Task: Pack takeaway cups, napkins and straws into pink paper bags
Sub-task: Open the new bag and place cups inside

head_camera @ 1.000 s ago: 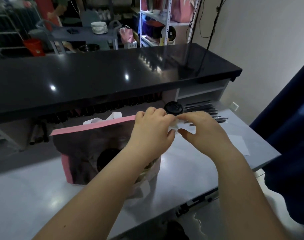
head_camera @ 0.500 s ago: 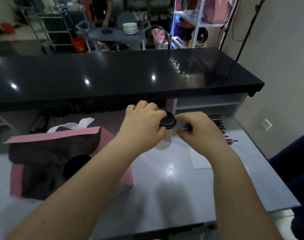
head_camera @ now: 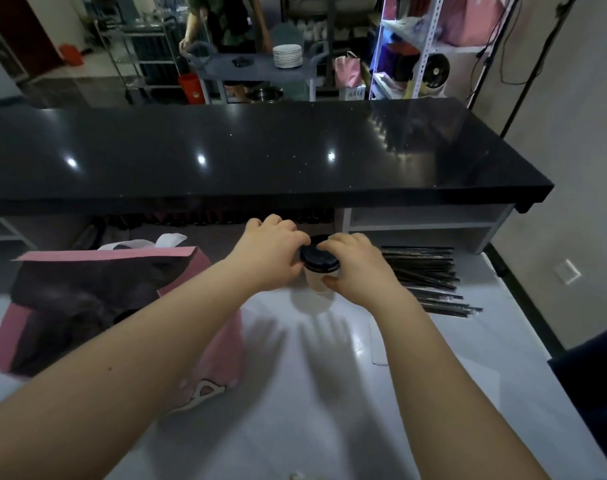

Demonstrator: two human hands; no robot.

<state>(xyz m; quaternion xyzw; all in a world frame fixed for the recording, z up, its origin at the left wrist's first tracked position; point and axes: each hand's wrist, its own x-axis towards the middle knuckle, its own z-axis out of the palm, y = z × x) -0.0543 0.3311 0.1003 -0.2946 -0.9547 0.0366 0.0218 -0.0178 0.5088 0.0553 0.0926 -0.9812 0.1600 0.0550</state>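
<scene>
Landmark: long glossy black stone counter [head_camera: 260, 157] reflected ceiling lights | behind it: grey trolley [head_camera: 257, 69] carrying stacked white plates [head_camera: 287, 56] | right: beige wall [head_camera: 572, 133], white metal shelving [head_camera: 423, 46]

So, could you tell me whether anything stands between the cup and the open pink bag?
Nothing visible does: only the left hand, which holds the cup together with the right hand, lies toward the pink bag.

café service area: black counter [head_camera: 260, 154], stacked plates [head_camera: 287, 56], straws [head_camera: 423, 268].
</scene>
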